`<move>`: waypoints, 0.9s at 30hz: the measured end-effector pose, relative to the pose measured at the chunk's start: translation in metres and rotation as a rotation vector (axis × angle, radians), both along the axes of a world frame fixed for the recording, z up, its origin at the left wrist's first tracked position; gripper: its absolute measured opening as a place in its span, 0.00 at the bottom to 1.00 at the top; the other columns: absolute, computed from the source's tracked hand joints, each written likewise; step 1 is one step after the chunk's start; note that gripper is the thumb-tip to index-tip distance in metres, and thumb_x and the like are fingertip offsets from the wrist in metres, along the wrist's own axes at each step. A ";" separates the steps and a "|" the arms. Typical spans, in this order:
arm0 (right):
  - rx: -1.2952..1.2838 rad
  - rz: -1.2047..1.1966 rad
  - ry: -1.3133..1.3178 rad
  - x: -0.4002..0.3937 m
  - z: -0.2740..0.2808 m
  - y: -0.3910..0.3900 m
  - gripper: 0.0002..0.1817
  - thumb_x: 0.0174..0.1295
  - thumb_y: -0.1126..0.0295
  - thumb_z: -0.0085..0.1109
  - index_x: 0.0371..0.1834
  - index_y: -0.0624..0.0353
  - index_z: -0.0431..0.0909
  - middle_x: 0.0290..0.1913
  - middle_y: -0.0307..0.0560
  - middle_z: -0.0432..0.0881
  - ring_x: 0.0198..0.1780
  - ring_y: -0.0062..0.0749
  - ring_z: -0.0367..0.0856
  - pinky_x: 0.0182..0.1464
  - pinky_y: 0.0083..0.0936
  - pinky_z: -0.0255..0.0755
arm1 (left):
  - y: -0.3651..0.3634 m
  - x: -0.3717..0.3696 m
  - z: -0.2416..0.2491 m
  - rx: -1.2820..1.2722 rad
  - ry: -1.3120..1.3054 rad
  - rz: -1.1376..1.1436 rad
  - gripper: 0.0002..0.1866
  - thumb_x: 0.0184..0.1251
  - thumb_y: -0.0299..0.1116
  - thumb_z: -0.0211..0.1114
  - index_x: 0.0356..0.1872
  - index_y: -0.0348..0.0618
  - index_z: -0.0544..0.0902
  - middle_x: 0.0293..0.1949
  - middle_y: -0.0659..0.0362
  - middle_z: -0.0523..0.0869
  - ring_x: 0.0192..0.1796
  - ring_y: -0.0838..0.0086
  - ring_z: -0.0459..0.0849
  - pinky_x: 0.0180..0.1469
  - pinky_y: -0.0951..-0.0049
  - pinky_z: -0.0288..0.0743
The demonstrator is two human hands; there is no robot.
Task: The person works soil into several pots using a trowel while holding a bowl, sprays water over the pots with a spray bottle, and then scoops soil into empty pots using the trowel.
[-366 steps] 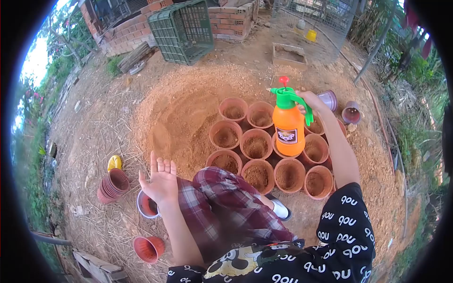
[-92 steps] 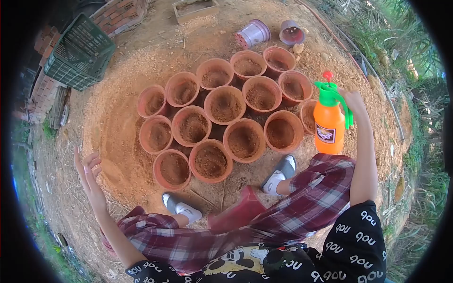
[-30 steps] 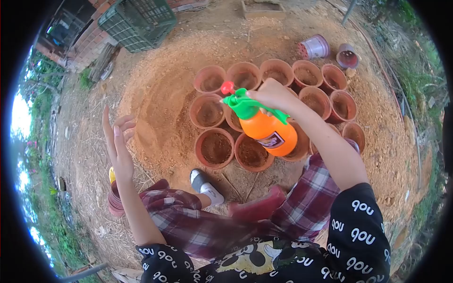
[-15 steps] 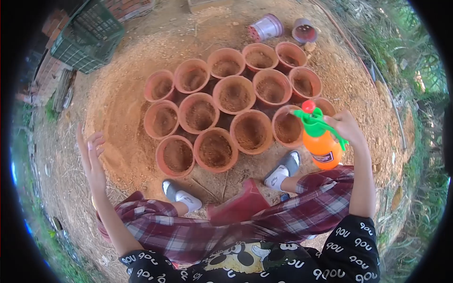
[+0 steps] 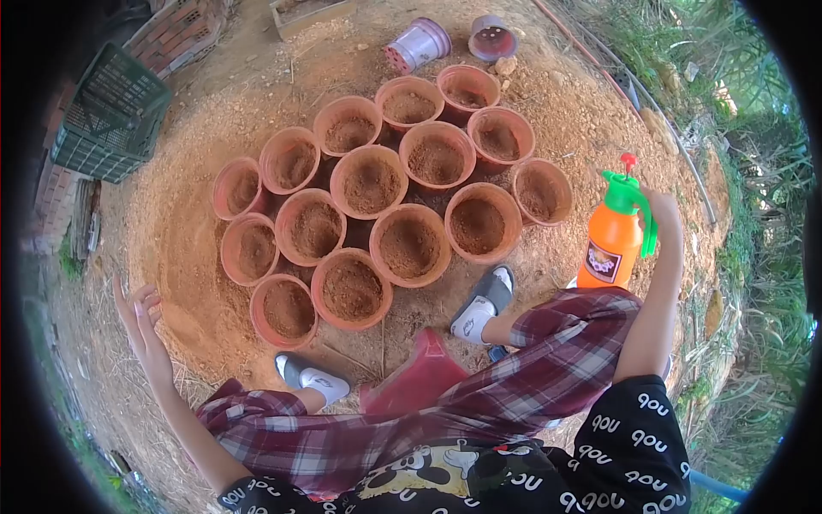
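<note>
My right hand [image 5: 663,214] is closed round the green handle of an orange pump spray bottle [image 5: 606,248]. The bottle is nearly upright beside my right knee, with its red pump knob standing up on a thin stem and a dark label on its front. Whether its base rests on anything is hidden by my trousers. Out to the left, my left hand [image 5: 147,330] is held in the air with its fingers apart, holding nothing. Several terracotta-coloured pots [image 5: 353,289] with soil inside stand in rows before my feet. The closest pot to the bottle [image 5: 542,193] is at the right end.
I sit on a low red stool [image 5: 417,373]. Two purplish pots [image 5: 418,44] lie beyond the rows. A green crate [image 5: 111,111] and bricks [image 5: 175,34] are at the far left. A hose [image 5: 676,141] runs along grass on the right.
My right hand has moved the spray bottle right, away from over the pots, and turned it more upright. Its red knob now shows raised. The view has shifted, and my left hand stays spread.
</note>
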State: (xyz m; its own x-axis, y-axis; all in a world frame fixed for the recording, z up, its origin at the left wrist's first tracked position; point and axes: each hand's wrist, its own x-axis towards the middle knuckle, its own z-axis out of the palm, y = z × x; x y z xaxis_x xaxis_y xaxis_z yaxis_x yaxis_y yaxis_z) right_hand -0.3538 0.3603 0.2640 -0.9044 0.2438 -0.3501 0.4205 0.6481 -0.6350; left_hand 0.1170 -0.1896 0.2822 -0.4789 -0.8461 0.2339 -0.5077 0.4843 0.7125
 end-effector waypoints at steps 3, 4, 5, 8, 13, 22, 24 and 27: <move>-0.060 0.024 0.066 -0.016 0.011 -0.005 0.21 0.59 0.55 0.53 0.25 0.66 0.77 0.14 0.43 0.71 0.13 0.28 0.70 0.17 0.26 0.63 | 0.004 -0.003 0.004 -0.025 -0.025 -0.027 0.28 0.73 0.46 0.39 0.70 0.48 0.53 0.47 0.55 0.76 0.47 0.70 0.75 0.50 0.69 0.66; -0.040 0.000 0.082 -0.017 0.019 -0.019 0.21 0.59 0.55 0.53 0.24 0.65 0.77 0.14 0.43 0.71 0.13 0.28 0.69 0.17 0.26 0.63 | 0.006 -0.005 0.006 -0.025 -0.026 -0.024 0.28 0.72 0.46 0.39 0.70 0.48 0.52 0.47 0.55 0.76 0.47 0.71 0.74 0.51 0.69 0.66; -0.046 -0.004 0.081 -0.019 0.026 -0.032 0.21 0.59 0.55 0.53 0.24 0.65 0.77 0.14 0.43 0.71 0.13 0.28 0.69 0.17 0.26 0.63 | 0.007 -0.007 0.008 -0.028 -0.028 -0.020 0.28 0.72 0.46 0.39 0.70 0.48 0.52 0.47 0.55 0.76 0.47 0.71 0.74 0.51 0.69 0.66; -0.054 0.082 0.124 -0.032 0.034 -0.072 0.21 0.59 0.54 0.54 0.23 0.65 0.77 0.14 0.43 0.72 0.13 0.28 0.71 0.17 0.27 0.63 | 0.010 -0.010 0.014 -0.012 0.008 -0.045 0.29 0.72 0.47 0.40 0.70 0.48 0.52 0.47 0.55 0.76 0.47 0.71 0.74 0.51 0.70 0.66; -0.023 0.128 0.262 -0.038 0.042 -0.170 0.22 0.59 0.54 0.55 0.25 0.66 0.78 0.15 0.43 0.73 0.13 0.26 0.69 0.17 0.25 0.62 | 0.029 -0.019 0.034 0.002 0.063 -0.080 0.30 0.71 0.47 0.41 0.70 0.45 0.51 0.46 0.55 0.76 0.45 0.71 0.75 0.50 0.71 0.66; -0.187 0.575 0.267 0.001 0.013 -0.349 0.22 0.57 0.55 0.56 0.21 0.67 0.79 0.14 0.44 0.74 0.13 0.27 0.71 0.16 0.25 0.64 | 0.035 0.016 0.047 -0.056 0.116 -0.055 0.30 0.71 0.46 0.42 0.69 0.43 0.51 0.45 0.55 0.77 0.45 0.72 0.75 0.50 0.72 0.67; -0.129 0.705 0.326 0.011 -0.001 -0.383 0.22 0.56 0.56 0.57 0.20 0.67 0.80 0.14 0.45 0.75 0.14 0.27 0.73 0.17 0.26 0.65 | 0.036 0.022 0.049 -0.061 0.139 -0.037 0.31 0.70 0.48 0.41 0.69 0.43 0.52 0.45 0.55 0.77 0.46 0.72 0.75 0.49 0.72 0.68; -0.147 0.836 0.238 0.065 0.009 -0.425 0.23 0.52 0.54 0.57 0.21 0.69 0.80 0.19 0.55 0.81 0.21 0.34 0.82 0.30 0.28 0.76 | 0.040 0.031 0.050 -0.038 0.131 -0.012 0.29 0.70 0.41 0.44 0.69 0.44 0.53 0.45 0.55 0.77 0.46 0.72 0.74 0.53 0.69 0.66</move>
